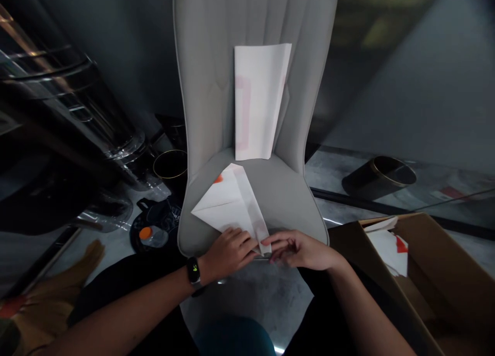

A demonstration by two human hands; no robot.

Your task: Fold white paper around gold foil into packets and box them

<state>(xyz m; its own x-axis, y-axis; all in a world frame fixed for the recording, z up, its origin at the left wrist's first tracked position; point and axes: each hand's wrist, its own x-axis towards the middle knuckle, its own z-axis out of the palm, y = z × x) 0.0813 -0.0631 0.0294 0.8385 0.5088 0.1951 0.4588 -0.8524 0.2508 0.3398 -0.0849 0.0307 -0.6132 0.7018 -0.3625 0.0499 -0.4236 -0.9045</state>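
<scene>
Both hands meet at the chair seat's front edge, left hand pressing flat and right hand pinching the folded paper mid-crease; sharpening that fold calls for firm sliding pressure.

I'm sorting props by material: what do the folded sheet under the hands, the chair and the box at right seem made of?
Folded sheet: thin white paper, matte, with sharp creases. Chair: grey upholstery, probably smooth faux leather or fabric, with stitched channels. Box: brown cardboard, dull, with open flaps.
</scene>
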